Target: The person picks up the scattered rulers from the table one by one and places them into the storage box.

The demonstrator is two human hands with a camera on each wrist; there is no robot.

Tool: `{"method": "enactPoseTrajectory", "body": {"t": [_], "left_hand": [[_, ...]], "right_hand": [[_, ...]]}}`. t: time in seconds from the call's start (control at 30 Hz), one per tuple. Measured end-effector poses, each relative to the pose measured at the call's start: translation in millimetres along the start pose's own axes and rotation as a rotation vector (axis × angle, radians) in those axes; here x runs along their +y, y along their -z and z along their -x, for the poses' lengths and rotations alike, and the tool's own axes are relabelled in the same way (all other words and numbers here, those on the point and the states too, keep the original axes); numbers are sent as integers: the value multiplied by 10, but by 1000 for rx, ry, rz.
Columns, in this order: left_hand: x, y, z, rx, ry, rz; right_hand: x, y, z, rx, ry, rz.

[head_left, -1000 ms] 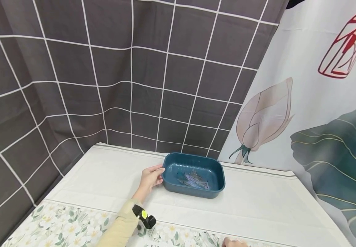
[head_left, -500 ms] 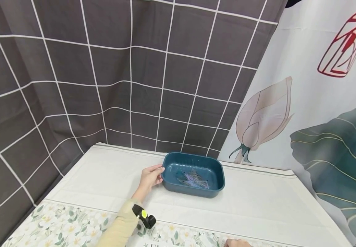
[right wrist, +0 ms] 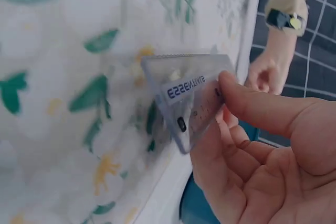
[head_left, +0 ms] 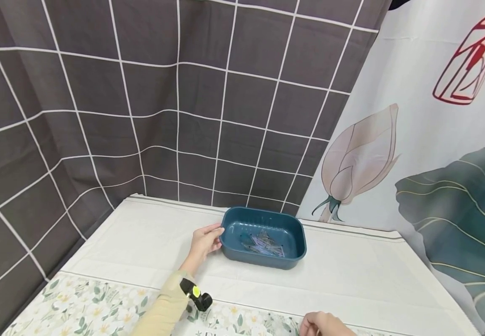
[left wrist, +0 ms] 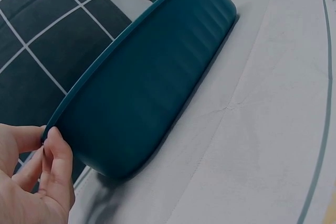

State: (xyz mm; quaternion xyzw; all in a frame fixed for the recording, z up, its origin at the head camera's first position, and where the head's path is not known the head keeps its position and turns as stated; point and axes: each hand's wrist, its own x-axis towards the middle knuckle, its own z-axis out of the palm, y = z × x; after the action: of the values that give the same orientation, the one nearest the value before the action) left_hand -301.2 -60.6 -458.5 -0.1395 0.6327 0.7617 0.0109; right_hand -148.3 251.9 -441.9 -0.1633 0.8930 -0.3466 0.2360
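A teal plastic basin point(head_left: 259, 262) stands upright on the white part of the tablecloth. My left hand point(head_left: 203, 241) pinches its left end by the rim, thumb and fingers meeting at the edge point(left wrist: 47, 129) in the left wrist view. On the basin's floor lie several thin, clear pieces point(head_left: 266, 244), too small to tell exactly. At the bottom edge of the head view is my right hand point(head_left: 324, 323). The right wrist view shows it pinching a flat clear plastic piece point(right wrist: 184, 98), printed with mirrored dark lettering, between thumb and fingers above the floral cloth.
Floral cloth point(head_left: 95, 303) covers the near part of the table. Behind the basin hangs a dark curtain with a white grid point(head_left: 200, 140). A white curtain with a flower print point(head_left: 351, 172) hangs at the right. My left wrist carries a black camera point(head_left: 197, 294).
In the head view my right hand has risen further into sight from the bottom edge, a little to the right. The left hand and the basin have stayed put.
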Motion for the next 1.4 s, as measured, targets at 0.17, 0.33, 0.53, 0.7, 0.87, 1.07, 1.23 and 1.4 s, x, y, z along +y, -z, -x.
{"method": "enactPoseTrajectory", "body": {"t": [0.17, 0.33, 0.53, 0.7, 0.87, 1.07, 1.23, 1.4], "left_hand": [[7, 6, -2, 0, 4, -11], [1, 8, -5, 0, 5, -15], [-1, 14, 0, 5, 11, -22], [-6, 14, 5, -1, 4, -15], [-9, 12, 7, -5, -6, -4], [-5, 19, 12, -8, -10, 0], [-19, 26, 12, -11, -6, -7], [-15, 22, 4, -9, -7, -1]], "right_hand": [[-85, 151, -29, -14, -15, -101], [-136, 273, -96, -3, 26, -123], [-191, 402, -247, 78, 200, -46], [-241, 551, -396, 136, 253, -51], [-299, 686, -532, 194, 229, -53], [-323, 811, -749, 283, 216, -36], [-343, 866, -935, 360, 182, -36], [-362, 881, -1150, 474, 143, 37]]}}
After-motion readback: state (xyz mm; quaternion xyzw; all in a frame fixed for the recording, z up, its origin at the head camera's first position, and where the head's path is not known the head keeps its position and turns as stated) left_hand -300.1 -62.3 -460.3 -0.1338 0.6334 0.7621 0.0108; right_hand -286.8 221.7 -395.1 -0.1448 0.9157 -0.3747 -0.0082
